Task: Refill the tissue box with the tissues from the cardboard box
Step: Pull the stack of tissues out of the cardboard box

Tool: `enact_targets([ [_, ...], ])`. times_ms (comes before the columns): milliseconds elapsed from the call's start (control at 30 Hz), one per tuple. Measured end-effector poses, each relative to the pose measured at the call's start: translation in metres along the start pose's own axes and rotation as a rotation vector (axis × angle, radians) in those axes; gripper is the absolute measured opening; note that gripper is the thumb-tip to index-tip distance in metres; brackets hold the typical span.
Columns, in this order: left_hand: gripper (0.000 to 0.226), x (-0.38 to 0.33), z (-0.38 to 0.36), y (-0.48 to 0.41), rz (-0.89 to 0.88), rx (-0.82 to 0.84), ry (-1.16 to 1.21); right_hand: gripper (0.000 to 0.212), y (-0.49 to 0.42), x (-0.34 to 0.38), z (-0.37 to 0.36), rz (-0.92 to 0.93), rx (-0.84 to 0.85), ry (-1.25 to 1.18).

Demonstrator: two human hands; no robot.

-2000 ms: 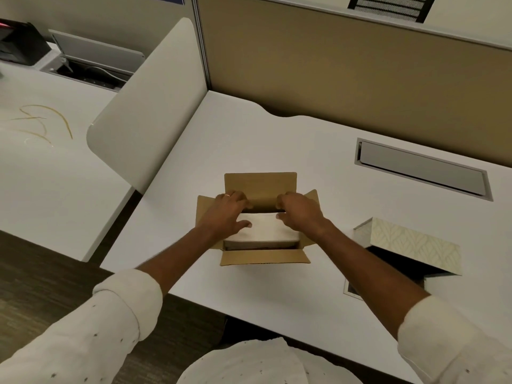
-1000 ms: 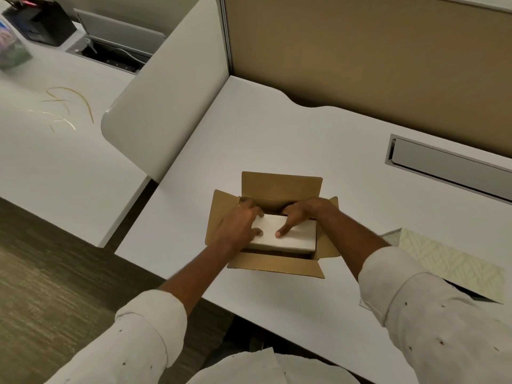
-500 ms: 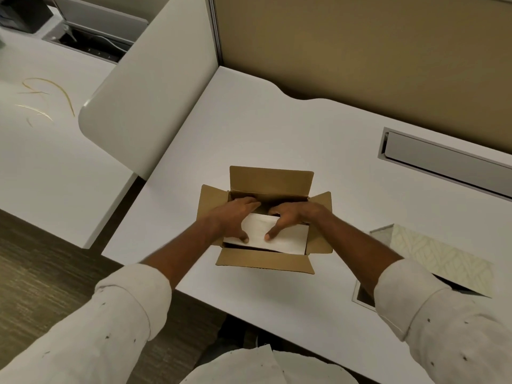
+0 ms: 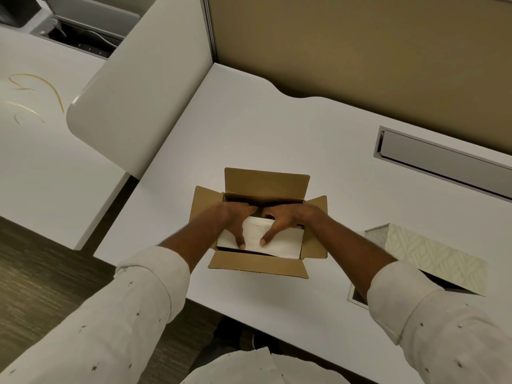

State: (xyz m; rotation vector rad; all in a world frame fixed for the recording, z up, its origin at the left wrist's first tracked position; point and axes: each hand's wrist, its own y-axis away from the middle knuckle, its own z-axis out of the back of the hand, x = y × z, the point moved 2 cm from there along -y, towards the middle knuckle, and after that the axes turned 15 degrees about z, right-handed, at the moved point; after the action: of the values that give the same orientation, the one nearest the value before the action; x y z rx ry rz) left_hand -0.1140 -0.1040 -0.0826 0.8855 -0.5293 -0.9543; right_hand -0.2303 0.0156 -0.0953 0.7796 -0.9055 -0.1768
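A brown cardboard box (image 4: 257,266) stands with its flaps spread on the white desk, near the front edge. Inside it lies a white stack of tissues (image 4: 279,242), tilted with its near edge raised. My left hand (image 4: 235,220) and my right hand (image 4: 282,220) both reach into the box and grip the stack, fingers behind its far edge and thumbs pressed on top. To the right, a cream patterned tissue box (image 4: 432,259) lies on the desk with its dark inside showing; my right sleeve hides part of it.
A white desk (image 4: 249,128) carries everything, with a grey cable tray slot (image 4: 443,159) at the back right. A tan partition wall (image 4: 360,45) rises behind, and a white divider panel (image 4: 138,87) stands at the left. Beyond it lies a neighbouring desk (image 4: 41,151).
Both hands have dug deeper behind the tissue stack, with thumbs now on top. The stack's near edge has tilted upward inside the cardboard box. The camera view has shifted slightly.
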Motion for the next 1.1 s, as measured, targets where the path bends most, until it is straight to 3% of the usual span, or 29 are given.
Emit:
enact_targets([
  [167, 0.121, -0.001, 0.002, -0.003, -0.009, 0.03, -0.03, 0.112, -0.002, 0.004, -0.001, -0.026, -0.031, 0.029],
  [367, 0.112, 0.013, -0.003, -0.002, -0.022, 0.015, 0.003, 0.083, -0.001, 0.008, -0.014, 0.082, -0.074, -0.028],
  [500, 0.107, 0.025, -0.006, 0.006, -0.076, -0.026, 0.06, 0.087, 0.002, 0.016, -0.02, 0.16, -0.191, 0.156],
  [733, 0.092, 0.039, -0.022, 0.026, -0.257, -0.344, 0.09, 0.092, 0.019, 0.023, -0.034, 0.207, -0.371, 0.431],
  [967, 0.089, 0.051, -0.03, 0.031, -0.311, -0.438, 0.12, 0.097, 0.039, 0.016, -0.039, 0.223, -0.355, 0.517],
  [1100, 0.086, 0.053, -0.028, 0.036, -0.333, -0.42, 0.223, 0.091, 0.054, 0.016, -0.035, 0.303, -0.42, 0.373],
])
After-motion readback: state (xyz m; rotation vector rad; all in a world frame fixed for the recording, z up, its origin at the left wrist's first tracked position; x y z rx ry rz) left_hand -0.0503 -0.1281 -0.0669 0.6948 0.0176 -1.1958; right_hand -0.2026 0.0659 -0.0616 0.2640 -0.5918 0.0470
